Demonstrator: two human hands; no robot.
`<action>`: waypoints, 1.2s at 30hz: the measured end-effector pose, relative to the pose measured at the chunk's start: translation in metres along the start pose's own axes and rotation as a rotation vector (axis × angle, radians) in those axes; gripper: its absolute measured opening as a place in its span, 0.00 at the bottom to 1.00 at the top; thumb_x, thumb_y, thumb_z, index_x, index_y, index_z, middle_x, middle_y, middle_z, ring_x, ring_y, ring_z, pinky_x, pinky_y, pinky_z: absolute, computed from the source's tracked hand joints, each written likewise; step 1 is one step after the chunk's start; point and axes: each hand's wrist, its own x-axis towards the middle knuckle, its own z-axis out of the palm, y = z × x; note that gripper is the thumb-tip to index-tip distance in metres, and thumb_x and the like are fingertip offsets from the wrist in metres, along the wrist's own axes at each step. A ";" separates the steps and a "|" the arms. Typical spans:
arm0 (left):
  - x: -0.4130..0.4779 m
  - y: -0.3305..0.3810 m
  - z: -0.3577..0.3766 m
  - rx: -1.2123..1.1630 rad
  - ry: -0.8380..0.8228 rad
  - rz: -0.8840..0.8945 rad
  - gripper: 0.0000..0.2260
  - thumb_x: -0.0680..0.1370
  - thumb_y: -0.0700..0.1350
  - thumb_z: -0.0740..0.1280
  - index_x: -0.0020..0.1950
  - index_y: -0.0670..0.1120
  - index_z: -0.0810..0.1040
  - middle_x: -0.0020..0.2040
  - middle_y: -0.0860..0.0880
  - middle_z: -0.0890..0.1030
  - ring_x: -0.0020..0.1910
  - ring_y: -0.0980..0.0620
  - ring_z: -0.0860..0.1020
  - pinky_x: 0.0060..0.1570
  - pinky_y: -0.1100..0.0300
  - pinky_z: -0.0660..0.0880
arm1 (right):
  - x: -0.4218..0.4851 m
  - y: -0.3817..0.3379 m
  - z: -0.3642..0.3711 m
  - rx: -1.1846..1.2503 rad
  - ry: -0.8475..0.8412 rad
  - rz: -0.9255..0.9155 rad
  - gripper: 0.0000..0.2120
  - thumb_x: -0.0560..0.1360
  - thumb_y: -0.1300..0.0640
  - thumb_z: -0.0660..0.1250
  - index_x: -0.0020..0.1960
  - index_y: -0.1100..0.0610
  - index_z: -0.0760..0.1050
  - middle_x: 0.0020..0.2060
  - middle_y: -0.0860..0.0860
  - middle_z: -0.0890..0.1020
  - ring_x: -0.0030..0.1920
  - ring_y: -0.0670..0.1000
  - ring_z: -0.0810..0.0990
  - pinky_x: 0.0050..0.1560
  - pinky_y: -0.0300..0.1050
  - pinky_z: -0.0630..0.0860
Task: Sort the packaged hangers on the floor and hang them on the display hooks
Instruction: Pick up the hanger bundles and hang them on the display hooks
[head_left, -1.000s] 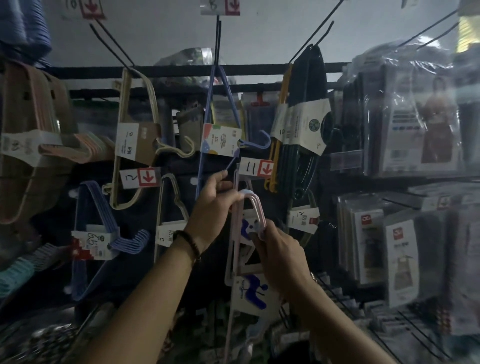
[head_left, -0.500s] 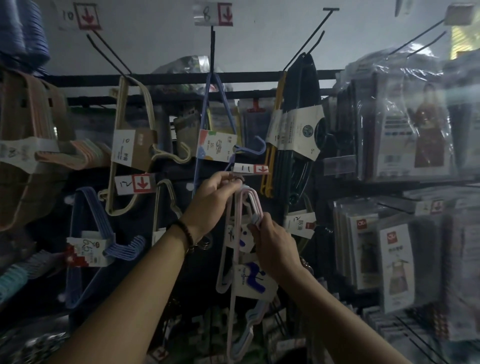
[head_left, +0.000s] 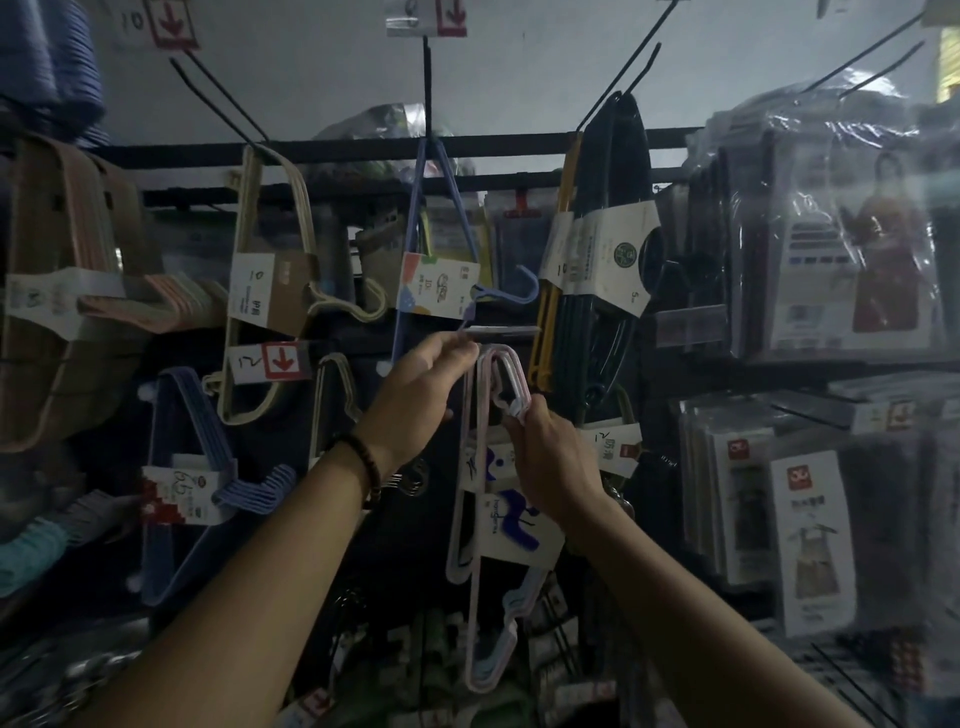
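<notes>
Room: a dim shop aisle with a pale wall (head_left: 311, 78) behind a black display rail (head_left: 363, 150); no floor could be made out.
Above the fingers: a blue hanger pack (head_left: 441, 283) hung straight over the left fingertips.
Left of the fingers: a cream hanger pack (head_left: 267, 291), and below it a price tag marked 2 with a red arrow (head_left: 270, 361); lower still, a second blue hanger pack (head_left: 187, 493).
Right of the fingers: a dark hanger pack (head_left: 610, 260) with yellow hangers (head_left: 545, 332) against it; farther right, bagged aprons (head_left: 810, 535).
In the way: an edge-on price tag (head_left: 501, 331) sat just above the loop of the pink hanger pack (head_left: 475, 467).
Left hand (head_left: 421, 384): raised, a beaded bracelet (head_left: 358, 457) on the wrist; fingers gently bent, tips touching the near end of the edge-on price tag. Whether they gripped it could not be told.
Right hand (head_left: 550, 457): fingers curled tight round the upper loop of the pink hanger pack, knuckles toward the camera.
Task thing: the pink hanger pack hung down from the right fingers, its printed card (head_left: 514, 525) below the palm, its top loop just right of the left fingertips.
</notes>
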 end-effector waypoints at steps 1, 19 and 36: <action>0.000 -0.001 0.000 0.010 0.003 0.004 0.14 0.85 0.57 0.59 0.68 0.56 0.75 0.61 0.58 0.79 0.62 0.59 0.76 0.57 0.50 0.78 | 0.004 0.002 0.003 0.000 -0.005 0.008 0.10 0.86 0.45 0.56 0.55 0.52 0.67 0.40 0.48 0.79 0.31 0.46 0.75 0.30 0.44 0.68; -0.030 -0.053 -0.006 0.079 0.023 -0.102 0.12 0.83 0.57 0.63 0.64 0.57 0.79 0.57 0.60 0.81 0.55 0.68 0.78 0.52 0.63 0.75 | 0.070 0.011 0.086 -0.201 -0.273 0.146 0.20 0.84 0.54 0.63 0.71 0.65 0.68 0.60 0.61 0.80 0.52 0.53 0.82 0.54 0.45 0.81; -0.546 -0.258 -0.116 0.632 0.248 -1.273 0.11 0.85 0.53 0.60 0.51 0.51 0.79 0.53 0.46 0.82 0.51 0.43 0.81 0.51 0.50 0.78 | -0.334 -0.158 0.200 0.239 -1.258 -0.404 0.07 0.82 0.55 0.68 0.51 0.59 0.80 0.41 0.55 0.84 0.43 0.57 0.83 0.42 0.47 0.73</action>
